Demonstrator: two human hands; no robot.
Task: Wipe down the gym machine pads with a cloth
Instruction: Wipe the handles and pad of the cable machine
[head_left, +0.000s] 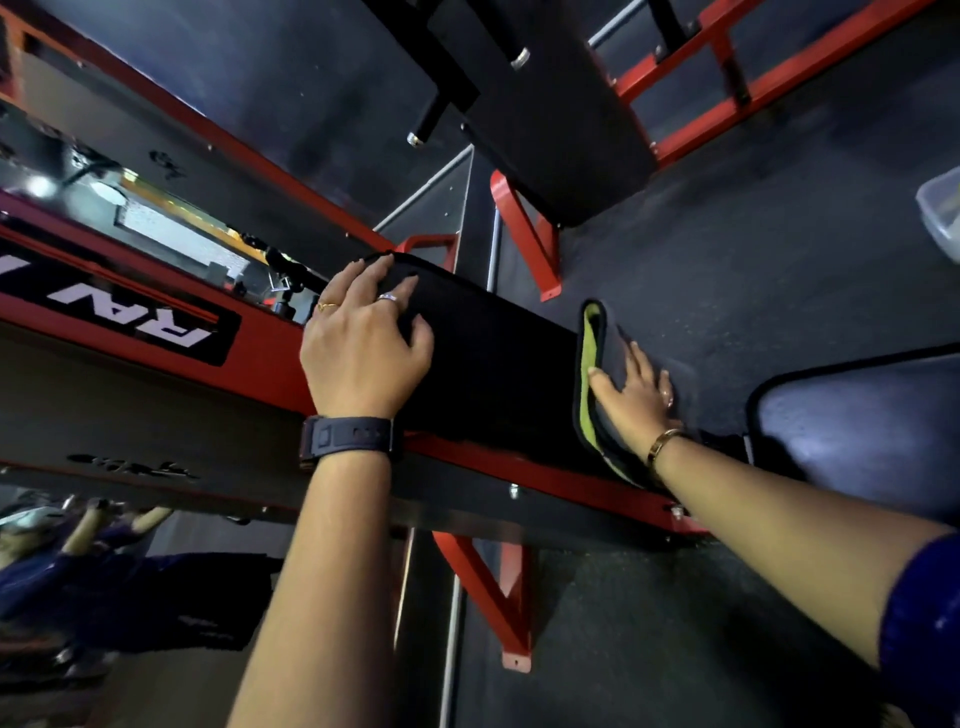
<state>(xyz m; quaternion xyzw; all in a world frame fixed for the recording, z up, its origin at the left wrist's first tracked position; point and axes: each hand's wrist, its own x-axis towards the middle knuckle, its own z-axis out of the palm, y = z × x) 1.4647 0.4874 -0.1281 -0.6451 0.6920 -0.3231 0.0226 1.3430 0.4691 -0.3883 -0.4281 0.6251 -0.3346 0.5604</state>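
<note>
A black gym machine pad (493, 358) runs across the middle of the view on a red steel frame (260, 358). My left hand (363, 343), with rings and a dark wristwatch, rests fingers spread on the pad's left end. My right hand (636, 395), wearing a gold bracelet, presses flat on a dark cloth with a yellow-green underside (592, 374) draped over the pad's right end. The cloth's lower part hangs down past the pad's edge.
A second dark pad (857, 421) lies at the right. Another black pad (561, 119) on a red frame stands at the top. A clear plastic container (940, 213) sits on the dark rubber floor (753, 260) at the right edge. Mirror panels fill the left.
</note>
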